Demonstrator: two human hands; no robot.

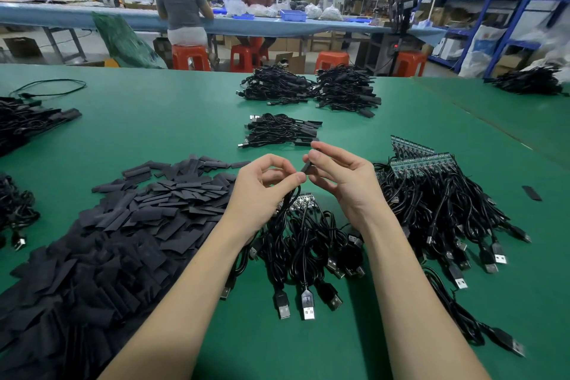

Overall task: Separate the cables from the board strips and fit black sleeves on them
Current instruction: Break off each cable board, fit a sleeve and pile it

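Nearest, a bundle of thin black USB cables [308,244] and a big heap of flat black sleeves [123,225] wait — much is left. Above them the left hand [262,191] pinches one black cable [291,197] while the right hand [336,176] pinches a short black sleeve [307,167] at its tip. Green board strips [422,163] remain unseparated; beyond, sleeved piles [280,129] look finished — a fair share done.

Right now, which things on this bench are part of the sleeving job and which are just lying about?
In the job: left hand gripping a cable, right hand pinching a black sleeve, sleeve pile, board strips.
Lying about: orange stools, blue tray.
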